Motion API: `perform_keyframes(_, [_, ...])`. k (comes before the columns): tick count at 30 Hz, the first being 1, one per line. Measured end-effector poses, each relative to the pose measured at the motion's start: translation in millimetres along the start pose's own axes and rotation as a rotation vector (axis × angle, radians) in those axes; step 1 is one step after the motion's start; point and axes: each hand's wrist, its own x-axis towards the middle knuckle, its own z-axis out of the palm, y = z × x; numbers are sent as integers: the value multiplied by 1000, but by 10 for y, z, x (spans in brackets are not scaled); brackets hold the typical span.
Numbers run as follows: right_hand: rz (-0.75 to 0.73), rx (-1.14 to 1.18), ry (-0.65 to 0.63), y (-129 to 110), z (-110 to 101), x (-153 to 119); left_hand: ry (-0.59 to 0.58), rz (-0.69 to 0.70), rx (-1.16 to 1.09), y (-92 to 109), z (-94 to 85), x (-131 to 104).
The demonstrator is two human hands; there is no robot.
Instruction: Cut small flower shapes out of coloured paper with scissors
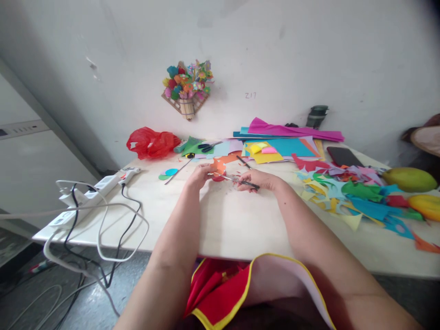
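Note:
My left hand (200, 177) is closed, its fingertips pinching a small orange-red piece of paper (219, 170) above the table. My right hand (252, 180) is wrapped round a slim tool with a silver shaft and a dark handle (244, 183); its exact kind is too small to tell. The silver end reaches left, across the paper, to the fingertips of my left hand. Just behind the hands lies more orange paper (231, 158), with a dark thin stick (243, 161) beside it. Small dark bits are scattered on the table under my hands.
Coloured paper scraps (360, 192) spread over the right side, near a phone (343, 156) and a green-yellow fruit (409, 179). Paper sheets (288, 147) and dark-handled scissors (207, 147) lie behind. A red plastic bag (151, 143) sits back left. Power strips (85, 201) with cables line the left edge.

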Motion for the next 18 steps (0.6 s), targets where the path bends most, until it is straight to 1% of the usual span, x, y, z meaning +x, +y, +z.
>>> perform_keyframes(9, [21, -21, -4, -83, 32, -12, -43, -43, 92, -37, 22, 15])
perform_keyframes(18, [27, -29, 24, -127, 56, -27, -49, -110, 78, -10, 122, -24])
